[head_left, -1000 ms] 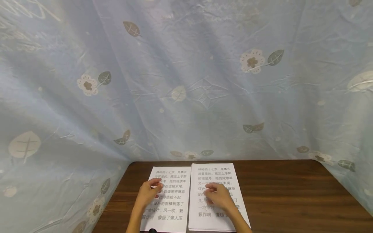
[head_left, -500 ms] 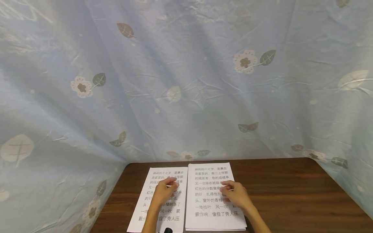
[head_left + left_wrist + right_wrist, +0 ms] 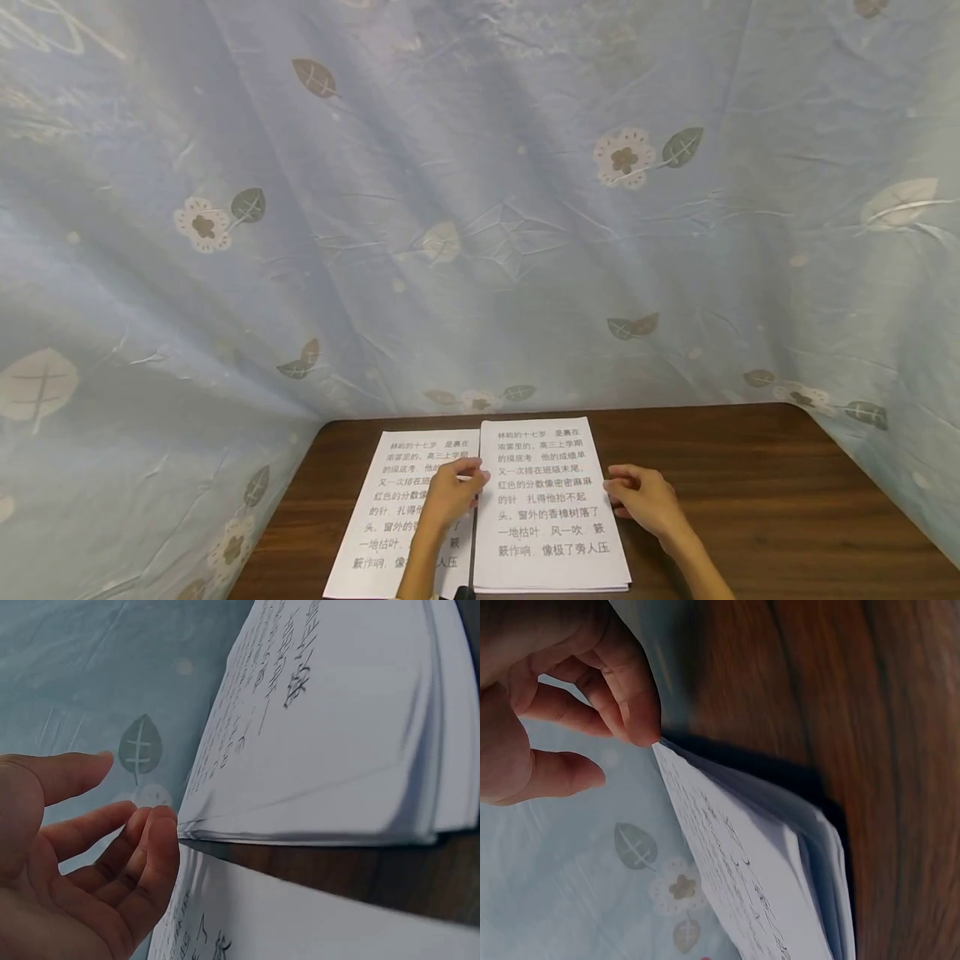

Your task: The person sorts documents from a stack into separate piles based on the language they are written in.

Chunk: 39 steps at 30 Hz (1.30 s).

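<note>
A stack of printed paper [image 3: 547, 533] lies on the right, its large black characters facing up. My left hand [image 3: 450, 497] is at its left edge; in the left wrist view the fingertips [image 3: 161, 829] come right up to the stack's side, thumb apart from them. At the opposite edge is my right hand [image 3: 647, 502]. Its fingertips [image 3: 641, 731] meet a corner of the paper in the right wrist view, the thumb again standing away. Beside this stack, to the left, lie printed pages [image 3: 367, 508] with the same text, partly covered by my left hand and forearm.
Both sets of pages lie on a dark brown wooden table [image 3: 735, 500]. A pale blue curtain [image 3: 487, 208] with leaves and flowers hangs behind and along the sides. A small black object [image 3: 465, 592] shows at the bottom, by my left wrist.
Both hands have moved right: the left from over the left pages to the gap between the two, the right from over the right stack to its outer edge. The view has shifted slightly.
</note>
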{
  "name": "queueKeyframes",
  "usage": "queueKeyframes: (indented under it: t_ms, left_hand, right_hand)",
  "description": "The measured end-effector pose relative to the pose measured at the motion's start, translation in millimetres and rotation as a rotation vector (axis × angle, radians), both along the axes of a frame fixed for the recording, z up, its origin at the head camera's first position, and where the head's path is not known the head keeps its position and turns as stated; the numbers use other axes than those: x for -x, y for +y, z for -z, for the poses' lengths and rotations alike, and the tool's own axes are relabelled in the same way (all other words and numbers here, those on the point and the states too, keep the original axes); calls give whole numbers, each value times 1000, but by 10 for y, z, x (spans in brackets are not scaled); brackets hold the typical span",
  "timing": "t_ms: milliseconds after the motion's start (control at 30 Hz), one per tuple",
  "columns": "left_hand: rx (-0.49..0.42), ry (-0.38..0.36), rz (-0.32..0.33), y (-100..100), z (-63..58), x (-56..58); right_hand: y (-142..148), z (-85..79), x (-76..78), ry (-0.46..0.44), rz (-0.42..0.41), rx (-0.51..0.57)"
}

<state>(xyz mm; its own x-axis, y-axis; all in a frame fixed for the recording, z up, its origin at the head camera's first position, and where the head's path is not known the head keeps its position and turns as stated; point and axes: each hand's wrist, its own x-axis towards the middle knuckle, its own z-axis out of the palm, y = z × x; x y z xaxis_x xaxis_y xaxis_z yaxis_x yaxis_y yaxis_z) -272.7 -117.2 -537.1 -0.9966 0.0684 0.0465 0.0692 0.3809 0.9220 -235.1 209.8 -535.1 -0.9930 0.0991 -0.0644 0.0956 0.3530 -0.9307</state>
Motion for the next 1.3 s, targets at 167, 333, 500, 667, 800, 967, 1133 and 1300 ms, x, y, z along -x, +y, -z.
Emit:
queueKeyframes:
  t_ms: [167, 333, 500, 667, 800, 967, 1133, 1300]
  left_hand:
    - [6, -15, -8, 24, 15, 2]
    - [50, -37, -25, 23, 67, 19]
    - [107, -44, -34, 20, 133, 19]
    - [153, -18, -31, 21, 166, 15]
    - [201, 5, -30, 27, 161, 21]
    - [226, 18, -25, 38, 142, 38]
    - [222, 6, -26, 46, 127, 48]
    - [224, 4, -28, 49, 122, 42]
  right_hand:
    - [41, 29, 0, -10, 1, -33]
    - [33, 79, -1, -29, -5, -56]
    - [13, 124, -5, -33, -9, -98]
    - [-18, 127, 2, -17, -12, -155]
    - [-39, 107, 23, -3, -20, -173]
    - [-54, 75, 48, 14, -24, -190]
    - [-77, 52, 49, 19, -22, -207]
    - [-110, 42, 50, 35, -14, -241]
